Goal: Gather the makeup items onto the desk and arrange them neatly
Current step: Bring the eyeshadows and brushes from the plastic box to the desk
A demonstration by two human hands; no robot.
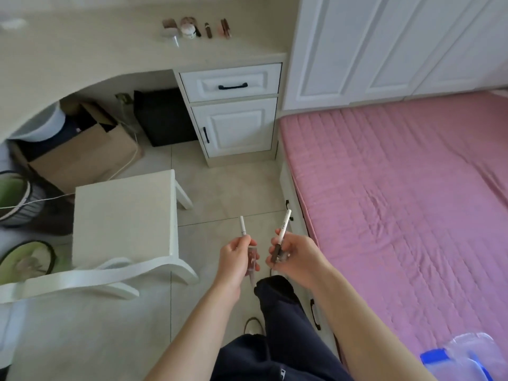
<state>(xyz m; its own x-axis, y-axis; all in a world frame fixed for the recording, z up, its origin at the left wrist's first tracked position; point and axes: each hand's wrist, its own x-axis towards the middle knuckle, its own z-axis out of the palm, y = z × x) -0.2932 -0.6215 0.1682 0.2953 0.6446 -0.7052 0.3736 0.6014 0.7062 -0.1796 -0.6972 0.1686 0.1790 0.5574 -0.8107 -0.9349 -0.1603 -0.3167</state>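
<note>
A single wide-angle view from the person's head looks forward and steeply down. Both forearms reach in from the bottom edge, close to the lens. The floor (225, 188) and stool (123, 213) lie below, the desk (82, 56) farther off at top left, the bed (398, 202) along the right.

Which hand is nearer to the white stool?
Left. The left hand hovers just right of the white stool; the right hand is farther right, toward the bed.
</note>
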